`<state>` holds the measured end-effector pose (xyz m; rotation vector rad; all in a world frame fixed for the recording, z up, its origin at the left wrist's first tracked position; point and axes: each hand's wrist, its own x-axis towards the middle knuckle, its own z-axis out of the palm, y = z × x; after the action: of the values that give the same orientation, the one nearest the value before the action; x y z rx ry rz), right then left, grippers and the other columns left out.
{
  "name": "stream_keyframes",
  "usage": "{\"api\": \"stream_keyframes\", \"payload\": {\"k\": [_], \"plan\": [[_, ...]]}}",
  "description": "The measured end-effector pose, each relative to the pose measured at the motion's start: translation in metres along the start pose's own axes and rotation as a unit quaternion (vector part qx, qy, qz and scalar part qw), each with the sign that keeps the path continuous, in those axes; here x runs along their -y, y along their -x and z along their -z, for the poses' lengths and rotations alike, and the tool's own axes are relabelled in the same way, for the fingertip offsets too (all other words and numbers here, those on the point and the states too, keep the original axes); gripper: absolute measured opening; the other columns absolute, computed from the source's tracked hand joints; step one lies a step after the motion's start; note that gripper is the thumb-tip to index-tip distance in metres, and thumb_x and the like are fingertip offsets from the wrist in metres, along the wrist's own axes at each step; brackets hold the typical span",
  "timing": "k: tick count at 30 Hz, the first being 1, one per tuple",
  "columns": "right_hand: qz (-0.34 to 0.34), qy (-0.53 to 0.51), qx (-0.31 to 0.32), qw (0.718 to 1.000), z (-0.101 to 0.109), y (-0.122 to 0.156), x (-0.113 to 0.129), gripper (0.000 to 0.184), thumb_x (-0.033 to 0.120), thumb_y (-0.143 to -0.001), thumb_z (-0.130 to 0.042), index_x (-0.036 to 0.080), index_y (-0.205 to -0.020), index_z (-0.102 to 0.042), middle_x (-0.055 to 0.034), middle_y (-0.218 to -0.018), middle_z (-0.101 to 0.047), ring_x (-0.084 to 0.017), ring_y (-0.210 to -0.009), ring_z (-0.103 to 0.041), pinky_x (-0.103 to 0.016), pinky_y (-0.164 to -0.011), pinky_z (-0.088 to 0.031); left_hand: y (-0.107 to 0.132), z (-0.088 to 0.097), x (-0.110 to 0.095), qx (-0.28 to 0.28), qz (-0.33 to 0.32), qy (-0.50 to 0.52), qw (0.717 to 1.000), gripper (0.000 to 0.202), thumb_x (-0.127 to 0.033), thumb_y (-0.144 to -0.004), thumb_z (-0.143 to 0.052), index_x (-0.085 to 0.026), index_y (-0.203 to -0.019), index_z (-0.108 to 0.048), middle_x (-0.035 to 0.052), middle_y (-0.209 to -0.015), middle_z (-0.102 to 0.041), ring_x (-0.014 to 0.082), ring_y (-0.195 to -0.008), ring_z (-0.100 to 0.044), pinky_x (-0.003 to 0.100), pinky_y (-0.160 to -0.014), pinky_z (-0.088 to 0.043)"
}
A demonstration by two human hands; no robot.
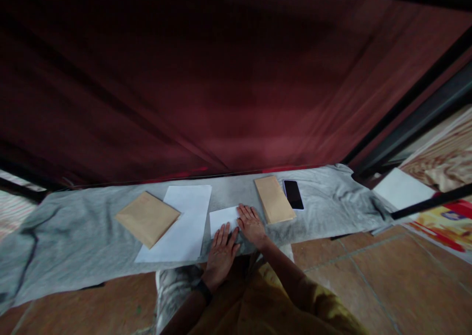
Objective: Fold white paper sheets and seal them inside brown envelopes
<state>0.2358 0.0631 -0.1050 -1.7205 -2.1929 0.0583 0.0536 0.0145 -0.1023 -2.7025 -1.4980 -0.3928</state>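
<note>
Small white paper beneath both hands: left grip and right grip lie flat, fingers extended, pinching nothing. The paper reaches forward of the left grip and leftward of the right, touching both; its long axis appears crosswise, right end hidden.

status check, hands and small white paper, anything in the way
Left hand, right hand: both on small white paper. Paper flat on grey cloth. Only hands seen on it. Brown envelope close beside right hand.
</note>
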Motion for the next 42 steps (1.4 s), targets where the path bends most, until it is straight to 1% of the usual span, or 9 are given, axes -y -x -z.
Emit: {"api": "stream_keyframes", "payload": {"k": [5,11,20,23,26,28,35,39,42], "plan": [[0.0,-0.012,-0.012,1.0,0.001,0.0,0.001,0.05,0.032,-0.104,-0.036,0.018,-0.152,-0.04,-0.0091,-0.154,-0.045,-0.022,-0.144,-0.039,-0.046,-0.121,-0.024,-0.023,-0.004,0.014,-0.02,0.029,0.013,0.999,0.053,-0.037,-0.101,-0.033,-0.01,-0.146,-0.045,0.0174,-0.152,-0.047,0.0277,-0.144,-0.04,0.049,-0.115,-0.04],[-0.004,-0.017,-0.009,1.0,0.002,0.0,0.001,0.049,0.031,-0.104,-0.037,0.018,-0.151,-0.041,-0.0084,-0.154,-0.046,-0.023,-0.144,-0.039,-0.046,-0.121,-0.024,-0.043,-0.011,0.04,-0.033,0.08,0.003,0.996,0.061,-0.043,-0.1,-0.033,-0.002,-0.144,-0.045,0.0235,-0.151,-0.046,0.0329,-0.143,-0.041,0.051,-0.114,-0.04],[-0.007,-0.013,-0.005,1.0,0.003,-0.001,0.001,0.048,0.032,-0.105,-0.036,0.018,-0.15,-0.043,-0.0073,-0.155,-0.044,-0.023,-0.143,-0.039,-0.045,-0.121,-0.024,-0.043,-0.01,0.037,-0.037,0.094,-0.005,0.995,0.062,-0.043,-0.1,-0.033,0.0,-0.144,-0.043,0.0257,-0.152,-0.043,0.0336,-0.145,-0.037,0.052,-0.114,-0.038],[-0.008,-0.012,-0.003,1.0,0.003,-0.001,0.001,0.048,0.032,-0.105,-0.035,0.019,-0.151,-0.042,-0.0073,-0.155,-0.045,-0.023,-0.144,-0.039,-0.045,-0.121,-0.024,-0.035,-0.005,0.027,-0.036,0.071,0.002,0.997,0.058,-0.039,-0.101,-0.033,-0.006,-0.148,-0.04,0.0214,-0.155,-0.041,0.031,-0.147,-0.035,0.052,-0.116,-0.037],[-0.006,-0.014,-0.006,1.0,0.004,-0.001,0.001,0.049,0.031,-0.105,-0.036,0.019,-0.152,-0.041,-0.0076,-0.155,-0.044,-0.023,-0.143,-0.039,-0.046,-0.121,-0.024,-0.017,0.0,0.014,-0.026,0.027,0.007,0.999,0.056,-0.037,-0.101,-0.035,-0.017,-0.153,-0.036,0.0136,-0.158,-0.04,0.0271,-0.148,-0.033,0.051,-0.117,-0.035],[-0.005,-0.015,-0.008,1.0,0.004,-0.001,0.001,0.049,0.032,-0.105,-0.036,0.019,-0.152,-0.04,-0.0073,-0.156,-0.043,-0.023,-0.143,-0.039,-0.045,-0.121,-0.024,-0.003,0.002,0.009,-0.021,0.014,0.002,1.0,0.056,-0.04,-0.1,-0.038,-0.02,-0.153,-0.036,0.0118,-0.158,-0.04,0.0271,-0.148,-0.033,0.05,-0.117,-0.035],[-0.004,-0.005,0.0,1.0,0.001,-0.001,0.001,0.05,0.03,-0.104,-0.038,0.018,-0.153,-0.039,-0.0083,-0.156,-0.042,-0.023,-0.144,-0.038,-0.046,-0.121,-0.024,0.023,0.001,0.02,-0.039,0.031,-0.01,0.999,0.064,-0.046,-0.099,-0.04,-0.013,-0.153,-0.035,0.0173,-0.155,-0.043,0.0283,-0.146,-0.037,0.047,-0.116,-0.038],[-0.001,-0.005,-0.004,1.0,-0.003,0.0,-0.001,0.051,0.03,-0.103,-0.039,0.018,-0.153,-0.039,-0.0081,-0.157,-0.041,-0.023,-0.144,-0.038,-0.047,-0.121,-0.024,0.033,-0.003,0.021,-0.061,0.057,-0.011,0.996,0.07,-0.05,-0.098,-0.039,-0.011,-0.155,-0.029,0.0192,-0.155,-0.042,0.0304,-0.145,-0.038,0.05,-0.116,-0.038],[0.001,-0.009,-0.013,1.0,-0.005,0.0,-0.002,0.051,0.03,-0.103,-0.039,0.018,-0.153,-0.039,-0.0076,-0.156,-0.043,-0.024,-0.143,-0.039,-0.047,-0.12,-0.025,0.039,-0.003,0.021,-0.07,0.066,-0.014,0.995,0.069,-0.052,-0.099,-0.037,-0.01,-0.154,-0.033,0.0201,-0.153,-0.044,0.0319,-0.144,-0.04,0.051,-0.115,-0.039]]}}
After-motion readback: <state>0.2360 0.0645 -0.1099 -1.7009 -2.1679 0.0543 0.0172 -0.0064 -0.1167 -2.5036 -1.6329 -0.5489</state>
